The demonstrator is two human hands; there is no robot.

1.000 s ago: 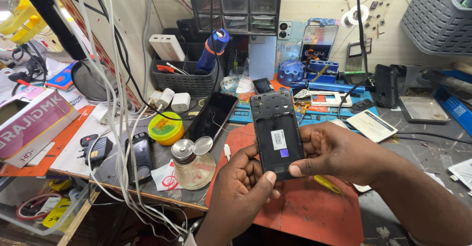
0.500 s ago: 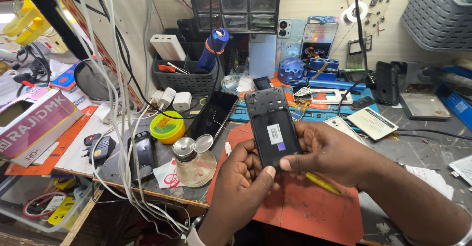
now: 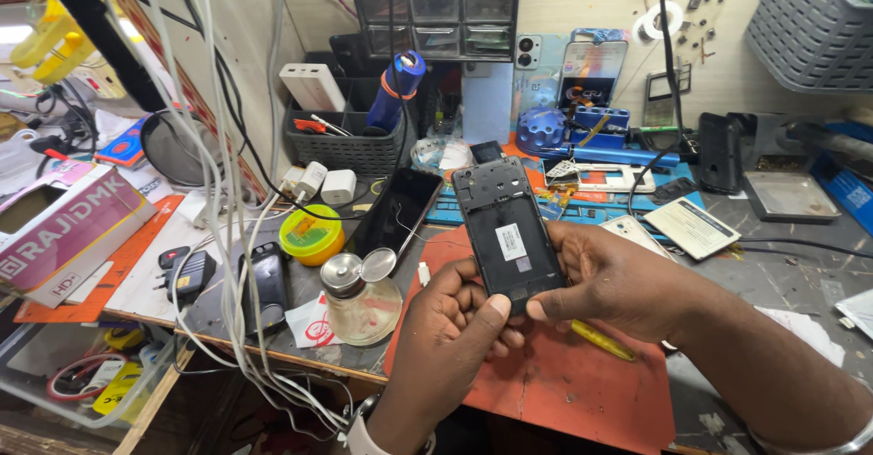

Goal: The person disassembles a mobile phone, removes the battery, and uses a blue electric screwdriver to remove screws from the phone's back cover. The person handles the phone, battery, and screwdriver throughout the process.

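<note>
Both my hands hold an opened black phone body (image 3: 507,230) upright over the red work mat (image 3: 564,382). Its back cover is off, showing a black battery with a white label. My left hand (image 3: 455,323) grips its lower left corner, thumb pressed on the bottom edge. My right hand (image 3: 618,278) wraps the lower right side, thumb on the bottom edge too. A yellow pen-like tool (image 3: 602,340) lies on the mat under my right hand.
A black phone screen (image 3: 397,210) lies left of the mat, beside a glass bottle with a metal cap (image 3: 359,296) and a yellow tin (image 3: 311,233). White cables (image 3: 227,237) hang at left. A dark basket (image 3: 350,141), drawer cabinet (image 3: 436,5) and parts sit behind.
The phone body has tilted slightly, its top leaning left and away, and both hands have shifted a little to the right with it. The grip is the same.
</note>
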